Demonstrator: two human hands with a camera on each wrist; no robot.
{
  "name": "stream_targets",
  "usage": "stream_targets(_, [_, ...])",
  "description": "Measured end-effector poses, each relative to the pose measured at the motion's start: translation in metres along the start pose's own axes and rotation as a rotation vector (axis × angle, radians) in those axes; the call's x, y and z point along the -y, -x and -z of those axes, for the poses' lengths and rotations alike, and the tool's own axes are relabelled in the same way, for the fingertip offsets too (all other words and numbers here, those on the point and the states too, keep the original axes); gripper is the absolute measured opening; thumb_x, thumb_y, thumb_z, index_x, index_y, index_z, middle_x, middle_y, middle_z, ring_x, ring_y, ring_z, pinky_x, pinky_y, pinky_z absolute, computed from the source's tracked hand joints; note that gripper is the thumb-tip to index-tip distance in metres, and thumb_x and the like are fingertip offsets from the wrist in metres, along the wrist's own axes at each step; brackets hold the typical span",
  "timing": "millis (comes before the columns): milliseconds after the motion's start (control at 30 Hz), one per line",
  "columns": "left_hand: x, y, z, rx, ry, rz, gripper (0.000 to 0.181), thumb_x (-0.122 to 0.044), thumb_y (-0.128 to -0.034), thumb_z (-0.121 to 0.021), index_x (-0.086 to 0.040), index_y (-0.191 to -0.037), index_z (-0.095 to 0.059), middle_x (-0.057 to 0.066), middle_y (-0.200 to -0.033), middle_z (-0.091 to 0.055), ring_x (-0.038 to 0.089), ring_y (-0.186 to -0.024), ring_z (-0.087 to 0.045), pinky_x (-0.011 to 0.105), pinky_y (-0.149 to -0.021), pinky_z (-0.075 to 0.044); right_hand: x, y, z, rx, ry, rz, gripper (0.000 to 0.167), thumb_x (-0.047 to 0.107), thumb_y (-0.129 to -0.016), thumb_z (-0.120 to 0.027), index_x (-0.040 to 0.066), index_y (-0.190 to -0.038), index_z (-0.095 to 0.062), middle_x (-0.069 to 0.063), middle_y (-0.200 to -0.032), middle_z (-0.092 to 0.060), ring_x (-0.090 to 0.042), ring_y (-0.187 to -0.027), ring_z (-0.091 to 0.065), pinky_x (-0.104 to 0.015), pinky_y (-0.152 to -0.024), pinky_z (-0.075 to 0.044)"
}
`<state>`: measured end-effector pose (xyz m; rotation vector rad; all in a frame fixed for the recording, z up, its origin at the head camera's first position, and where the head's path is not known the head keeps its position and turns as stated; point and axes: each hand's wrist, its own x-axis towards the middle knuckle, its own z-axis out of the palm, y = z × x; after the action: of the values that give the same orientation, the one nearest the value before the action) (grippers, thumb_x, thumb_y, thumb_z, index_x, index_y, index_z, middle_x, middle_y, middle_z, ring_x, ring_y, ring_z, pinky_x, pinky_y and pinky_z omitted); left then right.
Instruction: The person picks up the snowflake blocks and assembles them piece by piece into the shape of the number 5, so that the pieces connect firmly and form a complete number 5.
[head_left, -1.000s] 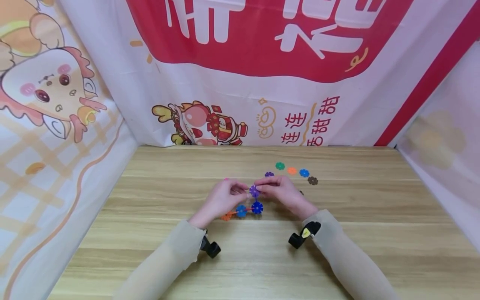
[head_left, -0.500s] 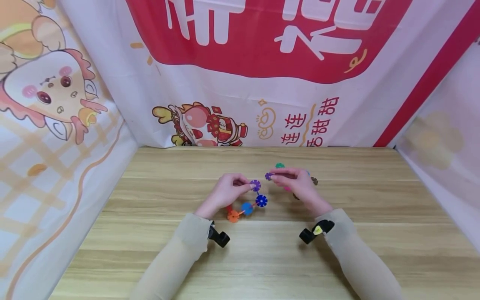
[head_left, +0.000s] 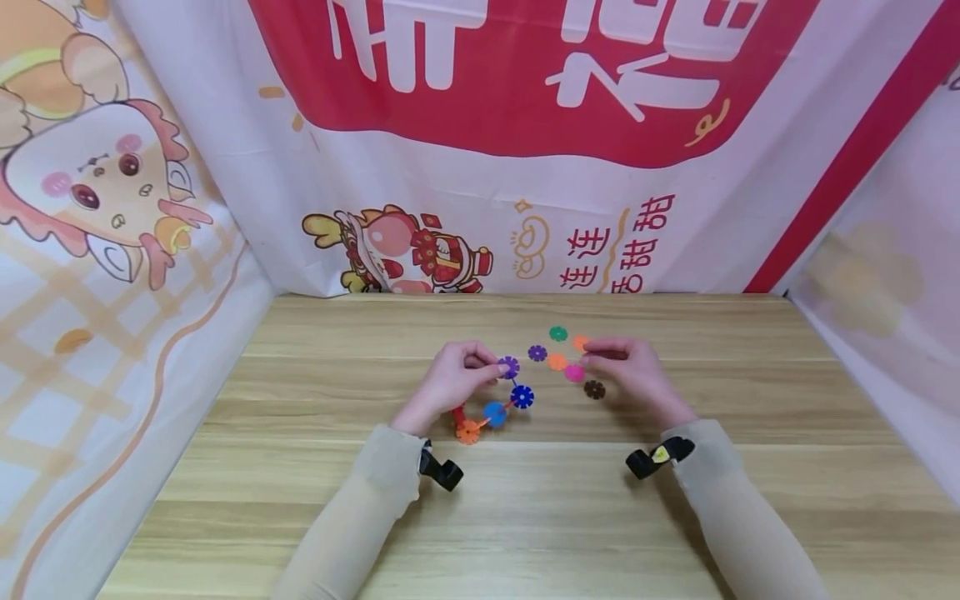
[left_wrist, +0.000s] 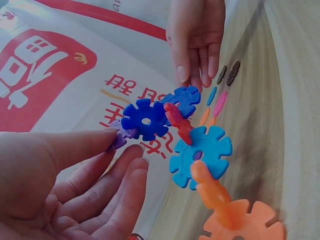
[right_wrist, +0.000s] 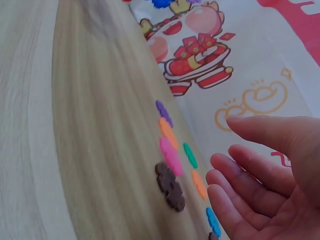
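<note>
My left hand (head_left: 450, 379) pinches a purple snowflake disc (head_left: 510, 367) between thumb and fingertips. It is the upper end of a chain of slotted plastic discs. Below it follow a dark blue disc (left_wrist: 146, 120), a red disc (left_wrist: 178, 123) seen edge-on, a light blue disc (left_wrist: 201, 157) and orange discs (left_wrist: 241, 222). A red piece (head_left: 459, 417) shows by the left wrist, partly hidden. My right hand (head_left: 630, 371) is over the loose discs, with thumb and fingers apart and nothing between them in the right wrist view.
Loose discs lie on the wooden table (head_left: 570, 517): purple (head_left: 537, 353), green (head_left: 558, 333), pink (head_left: 574, 373), brown (head_left: 595, 390), orange (head_left: 557, 362) and light blue (right_wrist: 213, 221). The right hand hides some in the head view. A printed cloth (head_left: 420, 167) stands behind the table.
My right hand has left the chain's purple disc and moved right, passing over the loose purple disc to the other loose discs. The left hand keeps its pinch, slightly higher and to the right.
</note>
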<state>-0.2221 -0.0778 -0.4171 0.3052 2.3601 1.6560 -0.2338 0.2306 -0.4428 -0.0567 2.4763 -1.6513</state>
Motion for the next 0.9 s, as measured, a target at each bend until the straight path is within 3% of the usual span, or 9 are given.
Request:
stream_targets(200, [0.001, 0.0, -0.001, -0.008, 0.027, 0.0, 0.012, -0.015, -0.0966, -0.073, -0.005, -0.101, -0.069, 0.005, -0.091, -0.074, 0.036, -0.092, -0.071, 0.048, -0.085, -0.058, -0.012, -0.01, -0.002, 0.003, 0.152, -0.035, 0.044, 0.029, -0.092, -0.079, 0.005, -0.127, -0.068, -0.013, -0.125, -0.067, -0.03, -0.116, -0.06, -0.047, -0.101, -0.048])
stream_targets(333, [0.001, -0.001, -0.001, -0.019, 0.043, -0.012, 0.012, -0.013, -0.0966, -0.073, -0.004, -0.102, -0.068, 0.006, -0.091, -0.074, 0.036, -0.091, -0.071, 0.045, -0.083, -0.059, -0.011, -0.016, -0.006, -0.009, 0.278, -0.018, 0.048, 0.038, -0.087, -0.083, 0.007, -0.122, -0.072, -0.01, -0.114, -0.069, -0.027, -0.104, -0.063, -0.043, -0.09, -0.053])
stream_targets(467, [0.002, -0.003, -0.002, -0.02, 0.06, -0.024, 0.012, -0.012, -0.0962, -0.073, -0.003, -0.103, -0.068, 0.007, -0.091, -0.074, 0.036, -0.091, -0.071, 0.044, -0.082, -0.06, -0.007, -0.019, -0.01, 0.0, 0.339, -0.011, 0.041, 0.038, -0.085, -0.085, 0.009, -0.113, -0.075, -0.007, -0.103, -0.069, -0.024, -0.091, -0.062, -0.038, -0.079, -0.055])
stream_targets(733, [0.001, -0.004, -0.002, -0.012, 0.043, -0.04, 0.01, -0.012, -0.0962, -0.073, -0.005, -0.102, -0.069, 0.005, -0.092, -0.074, 0.034, -0.091, -0.072, 0.044, -0.083, -0.059, -0.005, -0.02, -0.016, -0.001, 0.328, -0.011, 0.03, 0.029, -0.086, -0.085, 0.008, -0.104, -0.072, -0.008, -0.099, -0.067, -0.024, -0.085, -0.062, -0.035, -0.072, -0.055])
stream_targets(900, [0.002, -0.001, -0.004, 0.002, 0.058, -0.043, 0.01, -0.011, -0.0963, -0.073, -0.004, -0.102, -0.069, 0.006, -0.092, -0.074, 0.035, -0.091, -0.071, 0.044, -0.084, -0.059, -0.003, -0.016, -0.016, -0.007, 0.213, -0.006, 0.02, 0.016, -0.092, -0.078, 0.006, -0.106, -0.066, -0.011, -0.098, -0.069, -0.026, -0.087, -0.064, -0.036, -0.073, -0.055])
